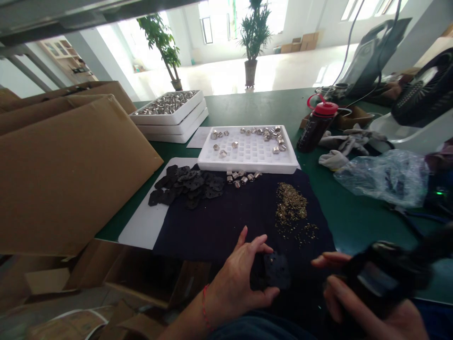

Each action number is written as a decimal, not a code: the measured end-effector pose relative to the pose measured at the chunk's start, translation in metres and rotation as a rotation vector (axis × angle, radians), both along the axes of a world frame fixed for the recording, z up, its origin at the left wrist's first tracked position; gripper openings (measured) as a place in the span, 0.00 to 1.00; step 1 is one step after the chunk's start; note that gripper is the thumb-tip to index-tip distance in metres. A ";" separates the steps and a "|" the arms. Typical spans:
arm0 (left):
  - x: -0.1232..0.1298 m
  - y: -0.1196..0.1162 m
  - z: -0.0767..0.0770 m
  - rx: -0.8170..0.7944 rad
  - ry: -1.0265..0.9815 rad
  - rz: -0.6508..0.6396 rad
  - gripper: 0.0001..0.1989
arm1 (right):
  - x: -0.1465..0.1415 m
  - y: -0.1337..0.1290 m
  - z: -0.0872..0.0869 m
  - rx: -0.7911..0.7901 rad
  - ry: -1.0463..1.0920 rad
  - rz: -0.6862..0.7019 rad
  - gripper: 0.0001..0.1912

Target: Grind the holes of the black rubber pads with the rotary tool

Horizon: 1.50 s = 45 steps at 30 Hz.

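The head camera is looking forward and down from above, on the near-edge side of the green desk (pixel 244 106), facing its far edge. It is viewing the left hand (pixel 239 271) and right hand (pixel 368 314) up close by the near edge, while taking in a distant potted plant (pixel 252 38) beyond the far edge.

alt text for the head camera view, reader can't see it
A person's left hand pinches a flat black plate while the right hand grips a blurred black device. Beyond lie a pile of black plates, small silver metal cylinders, tiny gold-coloured pieces and a white gridded tray.
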<state>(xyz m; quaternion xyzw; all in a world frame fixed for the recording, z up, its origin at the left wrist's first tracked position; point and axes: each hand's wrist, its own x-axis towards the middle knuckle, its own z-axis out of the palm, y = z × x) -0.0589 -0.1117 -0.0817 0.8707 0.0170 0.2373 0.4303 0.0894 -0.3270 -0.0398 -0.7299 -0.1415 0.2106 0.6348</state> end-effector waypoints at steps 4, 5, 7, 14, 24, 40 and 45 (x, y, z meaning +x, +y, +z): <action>0.001 -0.001 -0.003 0.016 -0.025 0.007 0.55 | 0.016 0.022 0.035 0.392 -0.010 -0.346 0.18; 0.001 -0.001 -0.004 0.023 -0.032 0.012 0.55 | 0.017 0.031 0.042 0.450 -0.037 -0.404 0.17; 0.001 -0.002 -0.005 0.033 -0.042 0.021 0.54 | 0.019 0.049 0.052 0.511 -0.124 -0.515 0.17; 0.002 0.000 -0.007 0.051 -0.058 0.025 0.53 | 0.024 0.083 0.055 0.575 -0.283 -0.627 0.18; 0.001 -0.001 -0.007 0.049 -0.058 0.021 0.53 | 0.028 0.088 0.052 0.594 -0.301 -0.630 0.16; 0.002 -0.002 -0.005 0.011 -0.033 0.018 0.55 | 0.017 0.082 0.058 0.587 -0.238 -0.583 0.16; 0.003 -0.002 -0.004 -0.001 -0.035 0.002 0.56 | 0.004 0.081 0.061 0.619 -0.095 -0.489 0.17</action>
